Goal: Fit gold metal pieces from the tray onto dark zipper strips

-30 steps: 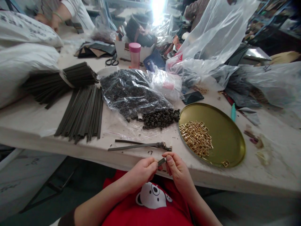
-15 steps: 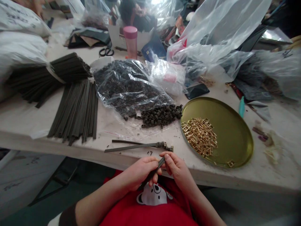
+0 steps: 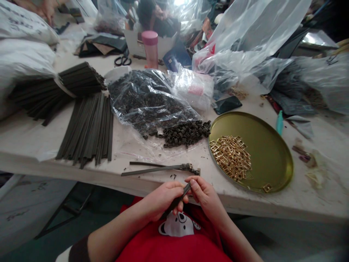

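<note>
My left hand (image 3: pixel 169 198) is closed around a dark strap (image 3: pixel 177 201), which runs down between its fingers toward my lap. At the strap's upper end, my right hand (image 3: pixel 203 191) pinches the tip between thumb and fingers. Just beyond my hands, a few straps with buckles (image 3: pixel 163 169) lie near the table's front edge. Gold buckles (image 3: pixel 233 156) are heaped in a round gold tray (image 3: pixel 268 145) to the right. Small dark loops (image 3: pixel 187 134) spill from a clear plastic bag (image 3: pixel 149 96) in the middle of the table.
Loose dark strips (image 3: pixel 88 129) and a tied bundle of them (image 3: pixel 79 78) lie at the left. Behind are scissors (image 3: pixel 122 60), a pink bottle (image 3: pixel 150 49) and a phone (image 3: pixel 227 104). Another person's hand (image 3: pixel 49 11) shows at the far left.
Both hands stay in nearly the same place on the strap. The view shifts very slightly. At the far left, the other person's hand has come further into view.
</note>
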A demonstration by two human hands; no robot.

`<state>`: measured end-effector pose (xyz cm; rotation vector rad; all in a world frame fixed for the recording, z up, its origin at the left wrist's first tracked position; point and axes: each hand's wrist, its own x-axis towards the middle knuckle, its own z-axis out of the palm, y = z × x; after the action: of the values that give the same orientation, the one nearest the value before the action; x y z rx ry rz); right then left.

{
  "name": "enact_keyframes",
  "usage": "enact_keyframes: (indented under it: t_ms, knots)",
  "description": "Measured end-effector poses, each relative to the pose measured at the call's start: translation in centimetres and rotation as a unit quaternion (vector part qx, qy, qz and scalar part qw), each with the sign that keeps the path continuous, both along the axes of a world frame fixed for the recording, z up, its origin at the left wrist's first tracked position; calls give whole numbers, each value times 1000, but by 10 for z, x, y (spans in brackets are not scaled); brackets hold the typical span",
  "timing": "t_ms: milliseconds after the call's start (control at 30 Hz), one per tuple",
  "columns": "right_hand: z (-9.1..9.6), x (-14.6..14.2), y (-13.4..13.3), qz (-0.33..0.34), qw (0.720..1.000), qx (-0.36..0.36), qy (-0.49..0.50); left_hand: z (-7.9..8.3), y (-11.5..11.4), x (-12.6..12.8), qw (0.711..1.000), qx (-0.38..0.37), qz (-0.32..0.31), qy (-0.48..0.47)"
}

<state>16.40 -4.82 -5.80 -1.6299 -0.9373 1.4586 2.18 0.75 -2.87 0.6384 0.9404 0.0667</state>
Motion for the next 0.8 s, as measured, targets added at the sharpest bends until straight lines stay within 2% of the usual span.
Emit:
enact_keyframes:
  t_ms: [233, 433, 567, 800]
  knots:
    - [-4, -2, -7, 9, 1000, 1, 11, 2, -9, -1, 998, 58, -22, 6]
    - [6, -1, -4, -17, 1000, -2, 6, 10, -11, -5, 999, 4, -4, -42]
    - [5, 0, -5, -14, 1000, 0, -2, 15, -11, -7, 997, -20, 14, -78]
    - [3, -3, -8, -21, 1000, 9, -3, 10, -14, -11, 992, -39, 30, -115]
